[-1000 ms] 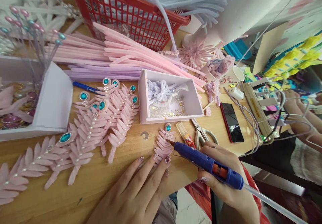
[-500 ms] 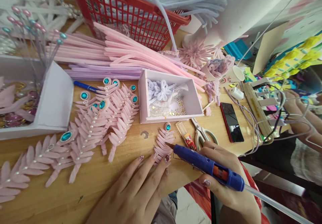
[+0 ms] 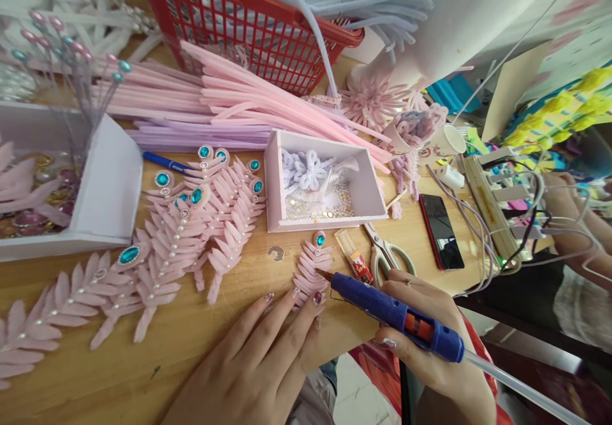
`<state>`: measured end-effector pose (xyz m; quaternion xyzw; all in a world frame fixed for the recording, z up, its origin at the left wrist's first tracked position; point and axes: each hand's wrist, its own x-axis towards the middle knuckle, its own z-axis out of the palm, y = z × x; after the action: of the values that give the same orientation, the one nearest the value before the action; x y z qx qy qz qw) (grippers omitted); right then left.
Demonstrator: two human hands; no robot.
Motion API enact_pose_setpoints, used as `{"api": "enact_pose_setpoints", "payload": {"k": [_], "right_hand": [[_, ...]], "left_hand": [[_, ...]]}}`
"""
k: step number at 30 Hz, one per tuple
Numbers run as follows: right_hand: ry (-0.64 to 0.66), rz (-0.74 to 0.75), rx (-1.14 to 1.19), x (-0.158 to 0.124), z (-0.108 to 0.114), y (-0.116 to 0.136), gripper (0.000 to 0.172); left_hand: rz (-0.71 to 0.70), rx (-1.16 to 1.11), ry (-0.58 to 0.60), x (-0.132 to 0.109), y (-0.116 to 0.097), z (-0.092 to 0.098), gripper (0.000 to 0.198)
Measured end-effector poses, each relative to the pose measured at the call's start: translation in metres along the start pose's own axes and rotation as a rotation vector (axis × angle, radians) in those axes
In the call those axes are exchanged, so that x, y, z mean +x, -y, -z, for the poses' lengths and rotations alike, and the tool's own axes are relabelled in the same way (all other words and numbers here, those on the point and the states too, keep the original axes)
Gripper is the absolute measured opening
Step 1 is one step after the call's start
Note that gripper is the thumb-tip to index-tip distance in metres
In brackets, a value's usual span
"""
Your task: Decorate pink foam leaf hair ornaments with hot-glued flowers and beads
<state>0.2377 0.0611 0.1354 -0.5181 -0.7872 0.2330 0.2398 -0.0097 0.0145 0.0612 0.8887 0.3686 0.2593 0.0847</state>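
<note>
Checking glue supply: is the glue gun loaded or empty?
Loaded: a clear glue stick sticks out of the rear of the blue glue gun in the right hand.

The glue gun (image 3: 370,299) is blue, the leaf sprig (image 3: 308,271) pale pink, the latticed basket (image 3: 159,11) red.

Pink leaf (image 3: 306,264) partly hidden by left fingers (image 3: 297,332); glue stick (image 3: 519,388) cropped.

The glue gun (image 3: 368,300) was smooth plastic, the bench (image 3: 258,278) scuffed wood, the pink sprigs (image 3: 308,269) matt and velvety.
</note>
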Motion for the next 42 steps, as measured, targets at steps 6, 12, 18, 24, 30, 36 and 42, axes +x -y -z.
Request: {"api": "enact_pose_setpoints", "payload": {"k": [6, 12, 18, 24, 30, 36, 42], "right_hand": [[-0.002, -0.002, -0.017, -0.0033, -0.0015, -0.0017, 0.049], [0.014, 0.021, -0.039, -0.0005, 0.0, 0.0003, 0.055], [0.067, 0.036, -0.023, -0.0012, 0.0047, 0.0026, 0.057], [0.046, 0.038, -0.05, -0.0024, 0.0039, 0.0022, 0.056], [0.043, 0.016, -0.037, -0.0054, 0.0031, 0.0016, 0.053], [0.038, 0.015, -0.023, -0.0066, 0.0027, 0.0028, 0.053], [0.051, 0.011, -0.049, -0.006, 0.0043, 0.0027, 0.056]], "left_hand": [[0.004, 0.016, -0.002, -0.0009, -0.001, -0.0001, 0.042], [-0.002, 0.03, 0.012, -0.0013, -0.0004, -0.0008, 0.044], [-0.009, 0.032, 0.017, -0.0013, -0.0009, -0.0016, 0.044], [-0.027, 0.031, 0.0, -0.0035, 0.0005, -0.001, 0.044], [-0.005, 0.015, 0.011, -0.0002, 0.0002, -0.0008, 0.045], [-0.038, 0.013, -0.033, 0.0015, 0.001, -0.0031, 0.046], [-0.044, 0.014, -0.022, 0.001, -0.0005, -0.0053, 0.047]]}}
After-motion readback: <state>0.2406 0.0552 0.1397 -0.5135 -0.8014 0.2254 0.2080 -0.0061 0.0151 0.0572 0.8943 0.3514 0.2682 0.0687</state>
